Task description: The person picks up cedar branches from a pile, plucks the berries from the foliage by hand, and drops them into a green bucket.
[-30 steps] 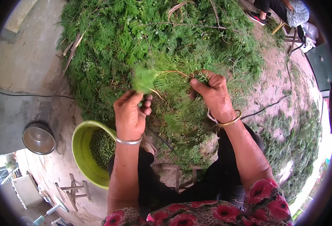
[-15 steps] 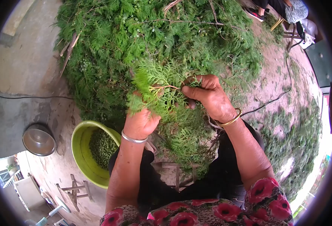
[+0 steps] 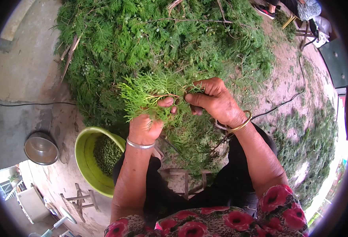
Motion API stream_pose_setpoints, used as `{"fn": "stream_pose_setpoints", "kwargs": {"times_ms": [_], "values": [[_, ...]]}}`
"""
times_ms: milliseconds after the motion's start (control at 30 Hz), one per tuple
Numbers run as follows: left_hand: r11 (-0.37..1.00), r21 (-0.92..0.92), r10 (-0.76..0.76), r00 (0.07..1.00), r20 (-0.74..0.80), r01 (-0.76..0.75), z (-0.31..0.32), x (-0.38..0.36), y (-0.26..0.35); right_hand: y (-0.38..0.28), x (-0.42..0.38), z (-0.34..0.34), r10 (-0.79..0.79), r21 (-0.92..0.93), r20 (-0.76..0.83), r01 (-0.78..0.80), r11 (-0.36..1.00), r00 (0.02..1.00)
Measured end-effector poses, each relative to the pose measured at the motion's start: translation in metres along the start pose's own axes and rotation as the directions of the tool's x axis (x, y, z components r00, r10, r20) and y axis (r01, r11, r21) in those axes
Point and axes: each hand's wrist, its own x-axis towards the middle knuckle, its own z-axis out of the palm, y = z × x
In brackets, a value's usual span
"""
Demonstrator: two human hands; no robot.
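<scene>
A leafy green sprig (image 3: 144,93) with a thin reddish stem lies across my left hand (image 3: 150,120), whose fingers are curled around its foliage. Just to the right, my right hand (image 3: 211,100) is closed, thumb against fingers, with a small bit of greenery showing above the thumb. The stem's end points toward my right fingertips. Behind and below both hands spreads a large pile of green branches (image 3: 142,43). A yellow-green bucket (image 3: 83,152) at the lower left holds many small green berries (image 3: 107,154).
A metal bowl (image 3: 41,148) rests on the ground left of the bucket, near a small wooden stool (image 3: 79,201). More greenery (image 3: 304,146) covers the ground at right. A black cable (image 3: 278,106) runs there. Another person's shoe (image 3: 265,12) shows at the top right.
The sprig has shifted left and slightly down and now looks sharper. My left fingertips have come into view beside its stem. My right hand has moved slightly left.
</scene>
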Motion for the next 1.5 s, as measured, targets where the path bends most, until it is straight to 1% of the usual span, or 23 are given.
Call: {"fn": "stream_pose_setpoints", "kwargs": {"times_ms": [67,133,167,300,367,400,467,500,567,667,700,733,800,933,1000,1167,1200,1267,1300,1333,1400,1433,1500], "values": [[0.995,0.100,-0.012,0.999,-0.033,0.015,-0.006,0.005,-0.002,0.001,-0.001,-0.001,0.024,-0.090,0.003,-0.024,0.996,1.000],[0.838,0.417,0.331,0.935,0.126,-0.353,-0.009,0.009,-0.007,-0.003,-0.001,0.004,0.037,-0.137,-0.008,-0.037,0.990,0.999],[0.877,0.311,0.362,0.929,0.073,-0.366,-0.002,0.009,-0.008,-0.004,-0.001,0.006,0.048,-0.184,-0.020,-0.051,0.982,0.999],[0.837,0.348,0.455,0.890,-0.013,-0.423,-0.011,0.013,-0.009,-0.002,-0.002,0.006,0.015,-0.208,-0.033,-0.022,0.978,0.999],[0.789,0.465,0.476,0.878,-0.050,-0.401,-0.042,0.025,0.003,0.004,-0.004,0.000,-0.021,-0.001,-0.120,0.021,1.000,0.992],[0.870,0.382,0.416,0.881,-0.226,-0.312,-0.032,0.022,0.015,0.004,-0.004,-0.004,-0.027,0.002,-0.120,0.027,1.000,0.992],[0.963,0.159,0.253,0.928,-0.273,-0.216,-0.038,0.029,0.026,0.003,-0.004,-0.013,-0.042,0.022,-0.126,0.045,0.999,0.991],[0.963,0.162,0.251,0.930,-0.269,-0.214,-0.039,0.030,0.023,0.000,-0.005,-0.013,-0.030,0.010,-0.133,0.032,0.999,0.991],[0.991,-0.072,0.100,0.984,-0.150,-0.112,-0.038,0.025,0.011,-0.006,-0.006,-0.013,-0.027,0.002,-0.140,0.027,1.000,0.990],[0.996,-0.082,-0.030,0.999,-0.024,0.028,-0.014,0.009,0.000,-0.002,-0.008,-0.015,-0.021,-0.012,-0.127,0.020,1.000,0.992],[0.966,-0.171,-0.131,0.940,0.316,0.192,-0.033,0.021,-0.001,0.000,-0.008,-0.016,-0.021,-0.015,-0.114,0.019,1.000,0.993],[0.966,-0.171,-0.132,0.939,0.318,0.194,-0.036,0.021,-0.008,0.000,-0.008,-0.016,-0.021,-0.016,-0.116,0.019,1.000,0.993],[0.990,-0.128,-0.054,0.997,0.051,0.060,-0.022,0.013,-0.020,-0.002,-0.008,-0.014,-0.025,-0.027,-0.105,0.022,0.999,0.994],[0.971,-0.158,-0.133,0.957,0.257,0.178,-0.023,0.010,-0.016,-0.004,-0.008,-0.013,-0.002,-0.061,-0.100,-0.005,0.998,0.995],[0.978,-0.134,-0.134,0.975,0.176,0.158,-0.027,0.009,-0.018,-0.010,-0.008,-0.011,0.013,-0.078,-0.091,-0.020,0.997,0.996],[0.988,-0.010,0.149,0.949,0.278,-0.152,-0.027,0.007,-0.027,-0.005,-0.008,-0.007,0.002,-0.111,-0.084,-0.011,0.994,0.997],[0.988,-0.011,0.149,0.950,0.276,-0.152,-0.028,0.007,-0.028,-0.005,-0.009,-0.005,0.013,-0.123,-0.095,-0.025,0.992,0.995],[0.948,0.198,0.219,0.962,0.161,-0.249,-0.030,0.010,-0.027,-0.001,-0.010,-0.003,0.030,-0.053,-0.116,-0.036,0.998,0.993],[0.956,-0.269,0.082,0.988,-0.129,-0.115,-0.028,0.011,-0.024,0.000,-0.009,-0.003,0.048,0.017,-0.136,-0.046,0.999,0.990],[0.955,-0.270,0.088,0.987,-0.132,-0.121,-0.033,0.016,-0.018,-0.001,-0.009,-0.005,0.047,0.017,-0.129,-0.045,0.999,0.991],[0.959,0.246,0.145,0.989,0.006,-0.142,-0.043,0.026,-0.001,-0.002,-0.007,-0.013,-0.007,-0.113,-0.141,-0.009,0.994,0.990],[0.998,0.033,0.056,0.998,0.026,-0.056,-0.046,0.025,0.000,-0.004,-0.008,-0.011,-0.008,-0.087,-0.125,-0.002,0.996,0.992],[0.994,-0.106,0.017,0.999,0.041,-0.013,-0.031,0.017,-0.003,-0.008,-0.007,-0.012,-0.001,-0.114,-0.124,-0.013,0.993,0.992]]}}
